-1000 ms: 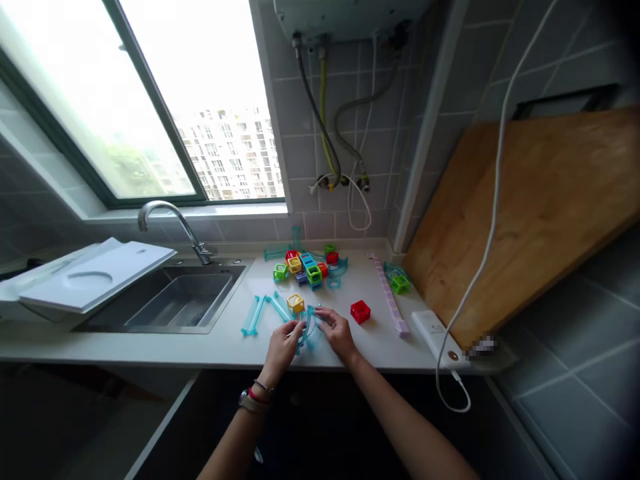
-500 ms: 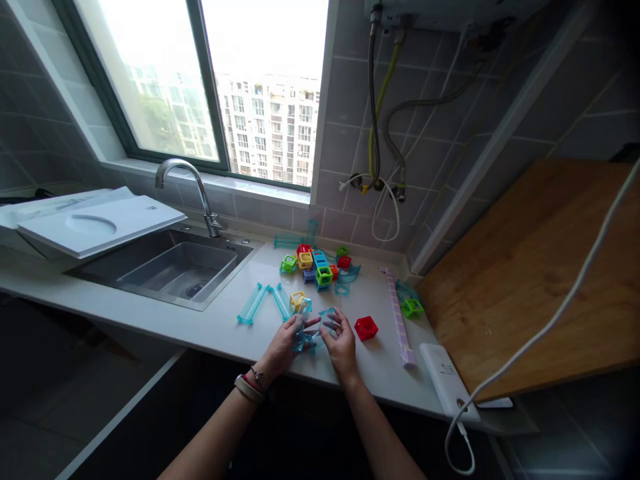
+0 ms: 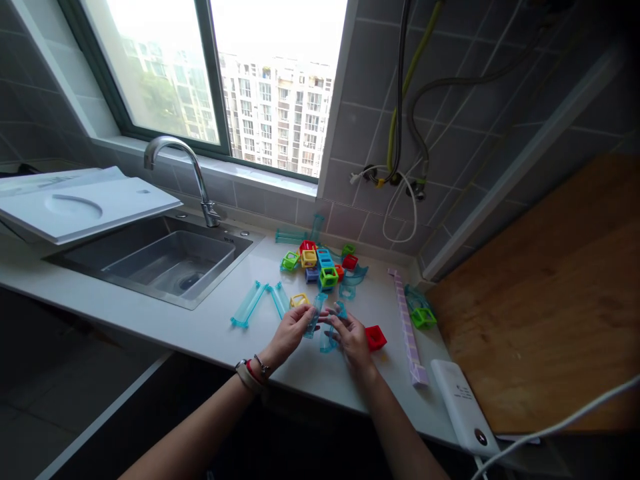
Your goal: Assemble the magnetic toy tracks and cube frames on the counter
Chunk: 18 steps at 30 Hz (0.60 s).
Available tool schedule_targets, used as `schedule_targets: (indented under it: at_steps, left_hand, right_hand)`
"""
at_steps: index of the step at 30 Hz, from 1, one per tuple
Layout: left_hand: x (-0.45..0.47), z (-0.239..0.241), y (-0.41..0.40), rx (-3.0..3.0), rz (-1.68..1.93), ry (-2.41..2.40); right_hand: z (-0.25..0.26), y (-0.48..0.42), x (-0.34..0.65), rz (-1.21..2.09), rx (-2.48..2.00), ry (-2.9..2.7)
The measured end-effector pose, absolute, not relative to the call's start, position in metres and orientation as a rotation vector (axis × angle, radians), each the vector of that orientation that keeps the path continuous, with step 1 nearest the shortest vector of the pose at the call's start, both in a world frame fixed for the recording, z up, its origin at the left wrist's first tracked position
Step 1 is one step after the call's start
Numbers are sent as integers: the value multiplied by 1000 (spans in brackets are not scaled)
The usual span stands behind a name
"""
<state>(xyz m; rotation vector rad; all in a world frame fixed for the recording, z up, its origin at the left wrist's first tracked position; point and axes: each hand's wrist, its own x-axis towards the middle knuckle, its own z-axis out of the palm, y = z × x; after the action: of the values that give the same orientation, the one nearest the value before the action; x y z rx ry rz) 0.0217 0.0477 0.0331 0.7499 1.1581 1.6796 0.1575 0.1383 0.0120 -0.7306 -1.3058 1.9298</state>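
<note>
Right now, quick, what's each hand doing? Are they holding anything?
Left hand: closed, pinching a straight see-through blue piece.
Right hand: closed on a second see-through blue piece, partly hidden by fingers.

in the white counter (image 3: 215, 328) sits the grey rectangular metal sink (image 3: 165, 259), left of straight translucent blue plastic strips (image 3: 249, 307); behind the right hand (image 3: 353, 341), multicoloured plastic cubes (image 3: 324, 259); right of that hand, a red plastic cube (image 3: 376, 338), then a long purple bar (image 3: 408, 327).
</note>
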Motion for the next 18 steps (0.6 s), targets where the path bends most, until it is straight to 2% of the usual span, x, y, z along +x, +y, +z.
schedule_targets:
  at_steps: [4, 12, 18]
  left_hand:
    - [16, 30, 55, 927, 1749, 1390]
    - [34, 9, 23, 789, 1820, 1611]
    - [34, 11, 23, 1000, 1764, 1728]
  right_hand:
    - [11, 150, 158, 1973, -655, -1248]
    - [-3, 145, 159, 1928, -765, -1292]
    - [-12, 145, 157, 1476, -815, -1735]
